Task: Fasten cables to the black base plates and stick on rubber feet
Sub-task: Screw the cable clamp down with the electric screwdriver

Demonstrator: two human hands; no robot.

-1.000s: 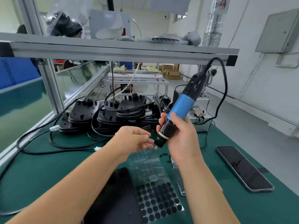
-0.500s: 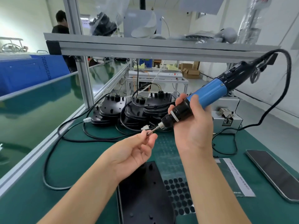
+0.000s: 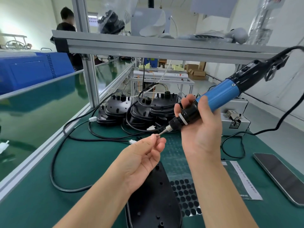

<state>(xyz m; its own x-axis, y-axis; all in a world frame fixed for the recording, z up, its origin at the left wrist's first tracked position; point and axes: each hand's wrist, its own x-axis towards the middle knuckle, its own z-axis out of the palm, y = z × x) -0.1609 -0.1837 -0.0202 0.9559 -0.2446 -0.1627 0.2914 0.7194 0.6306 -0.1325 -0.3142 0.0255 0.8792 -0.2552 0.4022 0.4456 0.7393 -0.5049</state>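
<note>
Blue screwdriver (image 3: 218, 97) tilted in right hand (image 3: 199, 129)

A flat black base plate (image 3: 152, 199) lies on the desk (image 3: 79, 163) at the near edge, its top studded with small pegs and holes. Just right of it lies a clear sheet of round black rubber feet (image 3: 185, 195), its far rows already bare. Farther back, more black plates (image 3: 131, 111) sit stacked in overlapping piles, with black cables (image 3: 65, 129) with white plugs looping out across the desk.
</note>
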